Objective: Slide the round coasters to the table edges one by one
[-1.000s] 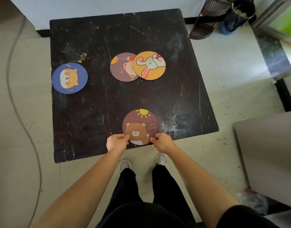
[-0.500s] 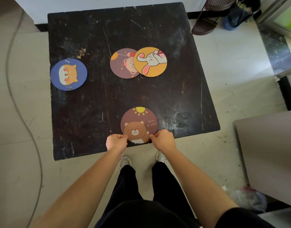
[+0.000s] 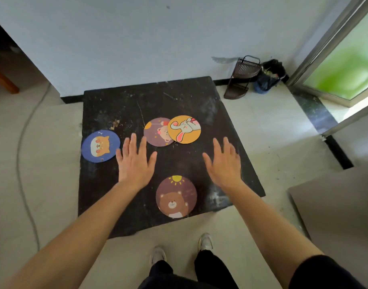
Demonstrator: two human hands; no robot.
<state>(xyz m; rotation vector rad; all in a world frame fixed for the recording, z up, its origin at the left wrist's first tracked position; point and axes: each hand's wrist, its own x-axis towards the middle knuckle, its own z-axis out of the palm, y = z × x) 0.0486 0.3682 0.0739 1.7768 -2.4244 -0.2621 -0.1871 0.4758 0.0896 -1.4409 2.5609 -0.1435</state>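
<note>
A brown bear coaster (image 3: 176, 197) lies at the near edge of the black table (image 3: 199, 97), slightly over the edge. A blue dog coaster (image 3: 100, 146) sits at the left edge. In the middle, an orange rabbit coaster (image 3: 184, 129) overlaps a mauve bear coaster (image 3: 157, 132). My left hand (image 3: 135, 161) hovers flat with fingers spread between the blue and mauve coasters. My right hand (image 3: 223, 163) is spread the same way to the right of the table's middle, below the orange coaster. Neither hand holds anything.
A white wall runs behind the table. A brown wire rack (image 3: 240, 78) and a dark bag (image 3: 269, 77) stand on the floor at the back right, beside a glass door (image 3: 341, 65). A grey board (image 3: 335, 209) lies at the right. A cable (image 3: 22, 163) curves along the left floor.
Both hands let go of the brown bear coaster at the near edge and moved forward over the table with fingers spread. The camera tilted up, showing the wall.
</note>
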